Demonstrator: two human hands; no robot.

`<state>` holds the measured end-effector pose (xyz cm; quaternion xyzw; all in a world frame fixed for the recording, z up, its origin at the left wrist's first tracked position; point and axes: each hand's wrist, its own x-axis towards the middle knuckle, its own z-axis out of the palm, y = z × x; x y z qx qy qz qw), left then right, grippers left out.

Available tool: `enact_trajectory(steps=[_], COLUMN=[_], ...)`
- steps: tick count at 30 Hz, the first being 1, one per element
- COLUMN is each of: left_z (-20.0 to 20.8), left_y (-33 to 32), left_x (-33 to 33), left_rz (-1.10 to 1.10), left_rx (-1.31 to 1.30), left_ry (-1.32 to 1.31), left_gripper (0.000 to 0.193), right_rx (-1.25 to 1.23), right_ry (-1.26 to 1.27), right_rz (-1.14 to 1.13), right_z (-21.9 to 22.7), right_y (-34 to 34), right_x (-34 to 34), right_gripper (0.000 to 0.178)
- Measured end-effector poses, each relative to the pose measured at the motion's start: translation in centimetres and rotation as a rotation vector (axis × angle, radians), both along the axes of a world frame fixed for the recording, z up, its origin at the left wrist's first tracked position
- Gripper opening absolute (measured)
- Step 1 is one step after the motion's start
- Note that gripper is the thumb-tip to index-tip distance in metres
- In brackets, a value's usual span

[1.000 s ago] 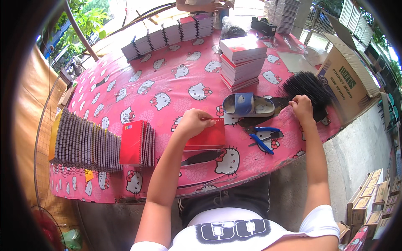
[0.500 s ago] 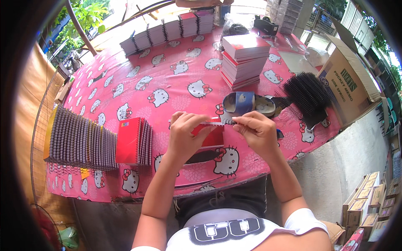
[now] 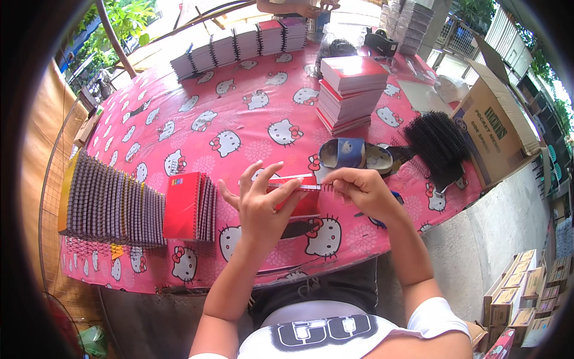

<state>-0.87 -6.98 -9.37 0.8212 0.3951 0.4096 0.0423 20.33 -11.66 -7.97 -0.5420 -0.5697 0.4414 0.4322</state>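
Note:
In front of me on the table is a small red notebook point(image 3: 306, 204), its white page edge toward my fingers. My left hand point(image 3: 258, 197) has thumb and index finger pinched at that edge, with the other fingers spread upward. At the notebook's right end my right hand point(image 3: 366, 190) pinches a thin dark spiral binding coil point(image 3: 326, 187); the fingers partly cover it. Just beyond lies a blue slipper point(image 3: 350, 154) holding small pieces I cannot make out. A dark flat object point(image 3: 299, 228) shows partly at the notebook's near side.
Bound notebooks point(image 3: 113, 200) stand in a long row at left, beside red ones point(image 3: 182, 206). A stack of red-covered books point(image 3: 351, 90) is behind the slipper, with black coils point(image 3: 436, 143) and a cardboard box point(image 3: 493, 122) at right. Another person's hands point(image 3: 311, 10) show at the far edge.
My left hand's fingers have spread and lifted away from the notebook, apart from thumb and index. My right hand has moved slightly left and down, still pinching the coil.

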Motion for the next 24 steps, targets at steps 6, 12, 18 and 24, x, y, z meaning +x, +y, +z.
enact_trajectory(steps=[6, 12, 18, 24], left_z=[-1.7, -1.6, -1.4, -1.4], left_y=[-0.2, -0.1, -0.3, -0.2], left_x=[-0.7, -0.8, -0.8, -1.0], left_rz=[-0.087, -0.074, -0.095, -0.097], left_rx=[-0.043, -0.086, -0.086, -0.098], left_ry=[-0.145, -0.141, -0.159, -0.183], left_gripper=[0.022, 0.021, 0.020, 0.030], right_rx=[0.453, 0.528, 0.460, 0.537], right_ry=[-0.503, -0.605, -0.604, -0.679], right_rz=[-0.065, -0.160, -0.168, -0.143], right_z=[-0.6, -0.2, 0.7, 0.4], right_y=[-0.7, -0.2, -0.5, -0.5], right_x=[-2.3, -4.2, -5.0, -5.0], right_gripper=[0.026, 0.019, 0.020, 0.012])
